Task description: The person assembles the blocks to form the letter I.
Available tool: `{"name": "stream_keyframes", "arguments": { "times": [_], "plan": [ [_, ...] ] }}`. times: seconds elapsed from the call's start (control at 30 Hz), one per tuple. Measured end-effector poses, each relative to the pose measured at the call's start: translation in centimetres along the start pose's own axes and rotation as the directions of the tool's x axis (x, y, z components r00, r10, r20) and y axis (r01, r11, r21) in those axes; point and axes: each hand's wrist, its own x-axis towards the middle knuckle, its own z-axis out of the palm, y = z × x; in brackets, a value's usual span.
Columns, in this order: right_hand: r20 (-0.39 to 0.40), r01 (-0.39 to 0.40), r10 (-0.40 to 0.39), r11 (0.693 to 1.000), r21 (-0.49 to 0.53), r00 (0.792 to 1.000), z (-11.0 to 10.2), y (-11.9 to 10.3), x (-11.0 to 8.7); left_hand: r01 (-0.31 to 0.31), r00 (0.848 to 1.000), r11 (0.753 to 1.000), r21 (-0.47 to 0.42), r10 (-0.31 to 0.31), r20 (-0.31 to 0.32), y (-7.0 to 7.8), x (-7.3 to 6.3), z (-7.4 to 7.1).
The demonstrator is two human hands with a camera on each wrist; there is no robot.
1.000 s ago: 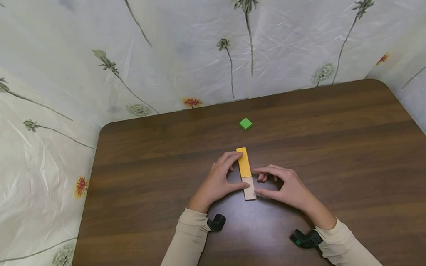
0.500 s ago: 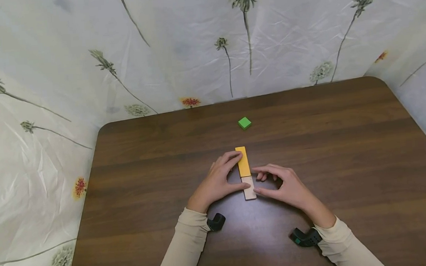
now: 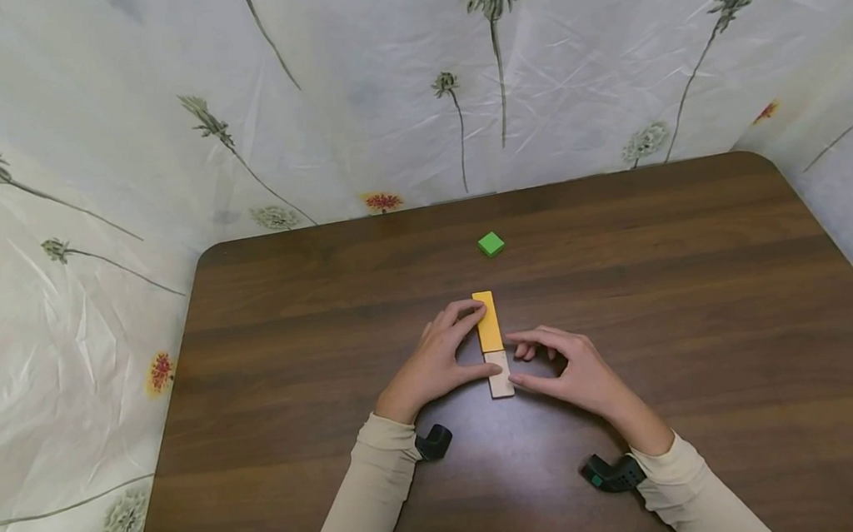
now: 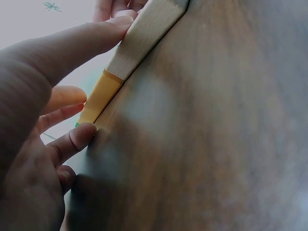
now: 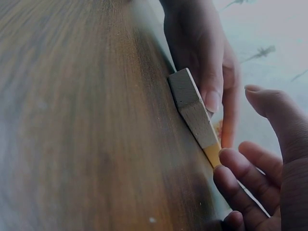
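On the dark wood table, a yellow block [image 3: 489, 329] and a pale unpainted wooden block [image 3: 502, 386] lie end to end in one line. My left hand [image 3: 434, 365] reaches over from the left, thumb on the pale block and a forefinger on the yellow one. In the left wrist view, its thumb lies along the pale block [image 4: 147, 41], and other fingertips are at the yellow block [image 4: 100, 99]. Beside the row, my right hand [image 3: 573, 370] has its fingers spread, thumb tip at the pale block's right edge. The right wrist view shows its fingertips near the yellow block [image 5: 212, 153].
A small green block [image 3: 491, 244] lies farther back, beyond the yellow one. The table [image 3: 288, 327] has rounded far corners, with a flower-patterned curtain [image 3: 383, 94] hanging behind and at both sides. Each wrist carries a black device [image 3: 612, 473].
Both hands and the blocks stay where they were. Only a slight shift of the head view shows.
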Motion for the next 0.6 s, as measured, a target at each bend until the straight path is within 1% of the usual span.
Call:
{"name": "stream_keyframes", "arguments": {
  "times": [0.2,0.4,0.6],
  "plan": [
    [-0.004,-0.009,0.009,1.000,-0.001,1.000,0.1,0.1,0.1,0.005,1.000,1.000,-0.009,-0.005,-0.004,0.0,0.0,-0.2],
    [-0.028,-0.035,0.036,0.999,0.023,0.999,0.0,0.0,0.3,0.007,1.000,1.000,0.008,-0.007,0.001,0.0,0.0,-0.2],
    [-0.039,-0.111,0.113,0.993,0.051,0.993,-1.0,-0.4,0.9,0.012,1.000,1.000,0.021,-0.012,0.006,0.0,0.1,-0.2]
  ]
}}
